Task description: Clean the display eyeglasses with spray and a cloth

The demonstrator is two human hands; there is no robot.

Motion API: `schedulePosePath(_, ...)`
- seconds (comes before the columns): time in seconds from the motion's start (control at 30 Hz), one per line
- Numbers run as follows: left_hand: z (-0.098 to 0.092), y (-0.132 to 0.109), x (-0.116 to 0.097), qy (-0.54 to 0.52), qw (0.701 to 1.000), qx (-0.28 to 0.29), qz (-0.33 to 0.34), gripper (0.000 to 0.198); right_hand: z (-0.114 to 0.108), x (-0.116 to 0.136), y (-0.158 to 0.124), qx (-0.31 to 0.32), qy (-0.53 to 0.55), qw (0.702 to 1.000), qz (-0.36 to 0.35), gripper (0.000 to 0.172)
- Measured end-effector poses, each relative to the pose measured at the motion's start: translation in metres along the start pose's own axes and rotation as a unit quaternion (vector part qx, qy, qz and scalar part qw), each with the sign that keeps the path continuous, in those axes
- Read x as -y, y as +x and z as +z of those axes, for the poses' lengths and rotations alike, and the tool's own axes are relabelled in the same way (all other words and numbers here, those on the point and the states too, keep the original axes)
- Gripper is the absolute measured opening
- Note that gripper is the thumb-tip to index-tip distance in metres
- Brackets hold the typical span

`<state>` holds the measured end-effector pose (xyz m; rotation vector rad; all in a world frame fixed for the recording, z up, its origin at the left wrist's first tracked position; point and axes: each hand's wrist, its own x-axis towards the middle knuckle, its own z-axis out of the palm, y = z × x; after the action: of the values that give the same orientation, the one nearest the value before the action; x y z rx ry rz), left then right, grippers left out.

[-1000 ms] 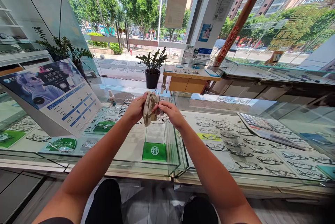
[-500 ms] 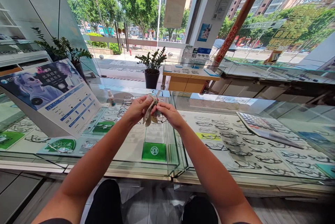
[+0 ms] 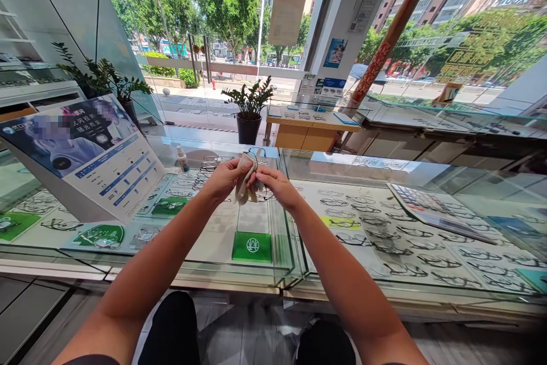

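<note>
Above the glass counter, my left hand [image 3: 225, 179] is closed on a beige cloth [image 3: 244, 187], pressing it against a pair of eyeglasses [image 3: 257, 152]. The cloth hangs down below the fingers and covers part of the glasses. My right hand [image 3: 276, 184] pinches the glasses' thin frame from the right side. One dark temple arm curves up above the hands, and another part of the frame shows under the right fingers. Which lens lies inside the cloth is hidden.
Several eyeglasses rest inside the glass display case [image 3: 294, 274]. A small spray bottle [image 3: 183, 160] stands left of my hands, beside a large standing calendar [image 3: 115, 165]. A calculator [image 3: 427, 205] lies at right. A potted plant [image 3: 248, 117] stands beyond the counter.
The cloth has shifted slightly and now spreads lower and wider under my left fingers. Both hands stay in almost the same place, holding the glasses.
</note>
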<state>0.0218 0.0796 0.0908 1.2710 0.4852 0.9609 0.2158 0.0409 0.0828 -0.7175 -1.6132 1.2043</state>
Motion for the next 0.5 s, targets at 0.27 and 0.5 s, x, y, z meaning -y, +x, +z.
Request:
schedulePosePath(0.27, -0.009, 0.004, -0.004, -0.065, 0.997, 0.033, -0.033, 0.051, 0.0, -0.001, 0.001, -0.002, 0.031, 0.999, 0.014, 0.034)
schedulePosePath(0.5, 0.002, 0.0, -0.009, -0.088, 0.995, 0.05, -0.01, 0.043, 0.001, 0.003, 0.0, 0.001, 0.085, 0.996, 0.027, 0.036)
